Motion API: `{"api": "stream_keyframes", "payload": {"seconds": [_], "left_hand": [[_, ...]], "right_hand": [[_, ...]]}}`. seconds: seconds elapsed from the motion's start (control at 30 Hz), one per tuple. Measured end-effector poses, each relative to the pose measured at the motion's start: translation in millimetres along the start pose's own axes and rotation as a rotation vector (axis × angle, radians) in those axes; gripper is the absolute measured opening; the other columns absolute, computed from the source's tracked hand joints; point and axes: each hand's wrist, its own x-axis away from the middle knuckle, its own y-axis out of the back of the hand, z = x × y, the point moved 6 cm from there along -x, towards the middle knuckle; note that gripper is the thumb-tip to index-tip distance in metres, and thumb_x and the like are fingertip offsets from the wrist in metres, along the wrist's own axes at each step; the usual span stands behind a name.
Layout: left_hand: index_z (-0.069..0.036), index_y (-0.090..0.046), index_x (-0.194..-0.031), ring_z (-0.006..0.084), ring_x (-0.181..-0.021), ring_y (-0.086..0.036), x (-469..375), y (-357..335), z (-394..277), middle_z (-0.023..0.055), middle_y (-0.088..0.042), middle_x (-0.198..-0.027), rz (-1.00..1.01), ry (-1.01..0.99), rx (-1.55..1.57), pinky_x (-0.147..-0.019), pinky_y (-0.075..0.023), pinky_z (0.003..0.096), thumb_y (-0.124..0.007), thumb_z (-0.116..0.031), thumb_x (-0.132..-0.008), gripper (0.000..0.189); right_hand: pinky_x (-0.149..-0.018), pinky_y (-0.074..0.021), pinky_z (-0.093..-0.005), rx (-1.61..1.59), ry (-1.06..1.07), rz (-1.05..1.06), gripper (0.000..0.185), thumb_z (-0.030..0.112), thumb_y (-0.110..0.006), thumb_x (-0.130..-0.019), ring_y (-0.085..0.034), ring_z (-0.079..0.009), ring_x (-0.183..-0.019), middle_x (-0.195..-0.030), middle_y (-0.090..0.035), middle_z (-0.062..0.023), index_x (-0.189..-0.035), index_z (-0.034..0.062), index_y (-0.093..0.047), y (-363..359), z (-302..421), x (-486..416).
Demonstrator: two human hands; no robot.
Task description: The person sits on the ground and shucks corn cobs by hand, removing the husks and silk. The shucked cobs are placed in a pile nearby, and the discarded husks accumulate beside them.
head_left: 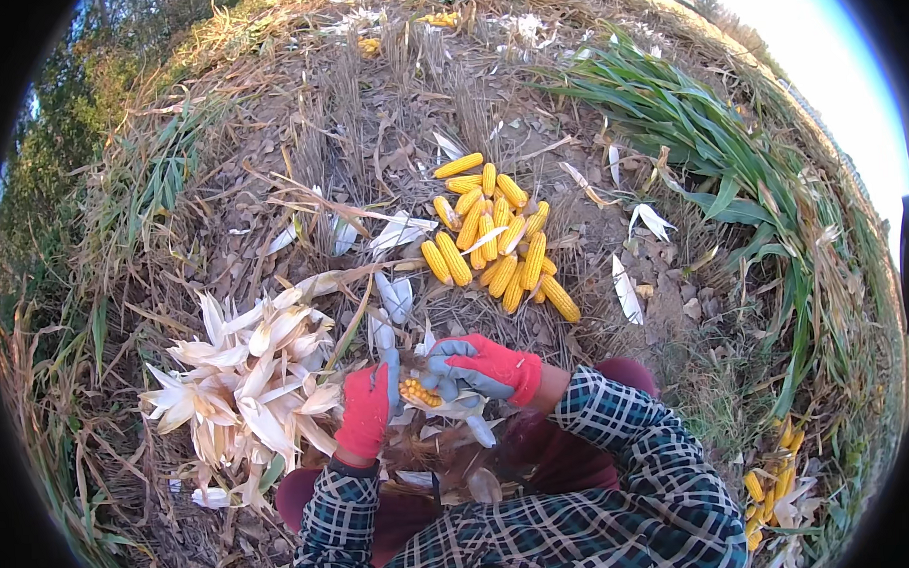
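An ear of corn (419,393) with part of its yellow kernels bare lies between my two gloved hands, low in front of my knees. Pale husk (459,408) still hangs around its right and lower side. My right hand (472,367), in a red and grey glove, has its fingers curled over the ear's right part. At the ear's left end is my left hand (367,409), curled, with the grey thumb upright. What its fingers hold is hidden. Beyond the hands lies a pile of husked yellow corn ears (498,234) on the ground.
A heap of dry husks (255,373) lies to the left. Loose husk pieces (626,289) are scattered about. Green cornstalks (689,118) lie along the right. More corn ears (773,483) rest at lower right, and others (439,19) far ahead. Cut stubble (343,100) stands beyond the pile.
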Motion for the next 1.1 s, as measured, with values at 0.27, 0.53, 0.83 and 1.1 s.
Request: {"api": "stream_keyframes", "payload": {"seconds": [0.27, 0.53, 0.83, 1.1], "left_hand": [[-0.014, -0.044, -0.064, 0.0085, -0.038, -0.036, -6.5, 39.6, 4.1, -0.0028, -0.039, -0.049, -0.175, 0.317, 0.684, -0.037, -0.0288, 0.0234, -0.044, -0.049, -0.101, 0.051], [-0.021, -0.034, -0.059, 0.0047, -0.036, -0.025, -17.1, 86.8, 16.8, -0.0089, -0.027, -0.046, -0.36, 0.219, 0.845, -0.038, -0.0225, 0.0229, -0.043, -0.053, -0.099, 0.052], [-0.002, -0.057, -0.075, 0.011, -0.05, -0.044, 11.3, 0.0, -8.7, 0.0008, -0.048, -0.059, -0.151, 0.081, 0.144, -0.047, -0.0358, 0.0289, -0.045, -0.04, -0.102, 0.048], [-0.009, -0.052, -0.069, 0.0113, -0.047, -0.049, 22.9, -34.0, -6.1, 0.0019, -0.053, -0.058, 0.053, 0.235, 0.48, -0.046, -0.0375, 0.0244, -0.043, -0.041, -0.103, 0.048]], "right_hand": [[-0.047, -0.0382, -0.0188, -0.039, -0.048, -0.174, 0.026, 0.031, -0.053, -0.099, -0.047, -0.004, -0.052, -0.07, -0.056, 0.0018, -0.097, 0.0069, -0.062, 24.9, 42.9, 13.7], [-0.057, -0.0479, -0.0217, -0.081, 0.15, -0.372, 0.023, 0.025, -0.056, -0.098, -0.06, -0.0083, -0.069, -0.095, -0.065, -0.0031, -0.108, 0.005, -0.058, 76.9, 67.6, 42.5], [-0.106, -0.0402, -0.0348, 0.607, 0.358, -0.138, 0.076, 0.026, -0.066, -0.092, -0.039, -0.0244, -0.137, -0.148, -0.037, -0.0185, -0.15, 0.0019, -0.021, -15.5, -13.3, 2.8], [-0.091, -0.0478, -0.0288, -0.21, -0.028, -0.215, 0.05, 0.027, -0.063, -0.095, -0.057, -0.0097, -0.1, -0.116, -0.063, -0.0039, -0.137, 0.0031, -0.048, -21.4, -61.6, 1.6]]}}
